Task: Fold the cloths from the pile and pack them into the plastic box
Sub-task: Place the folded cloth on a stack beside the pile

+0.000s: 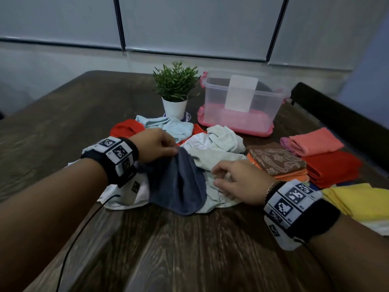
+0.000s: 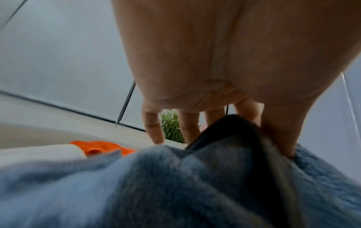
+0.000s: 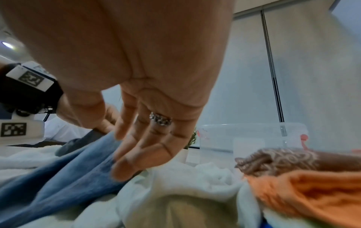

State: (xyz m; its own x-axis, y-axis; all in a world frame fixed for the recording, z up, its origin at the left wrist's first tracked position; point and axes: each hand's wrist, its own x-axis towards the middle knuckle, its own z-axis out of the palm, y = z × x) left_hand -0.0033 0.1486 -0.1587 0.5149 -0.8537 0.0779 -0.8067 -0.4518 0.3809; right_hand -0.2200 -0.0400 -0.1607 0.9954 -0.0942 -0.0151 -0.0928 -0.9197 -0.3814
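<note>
A pile of loose cloths in white, pale blue and red lies in the middle of the dark wooden table. On top of it a dark blue cloth is lifted at its far edge, pinched by my left hand between thumb and fingers. My right hand hovers over a pale cloth just right of the blue cloth, fingers relaxed and holding nothing. The clear plastic box stands behind the pile on a pink lid.
A small potted plant stands left of the box. Folded cloths lie in stacks at the right: brown patterned on orange, coral, red and yellow. A dark chair back borders the table's right side.
</note>
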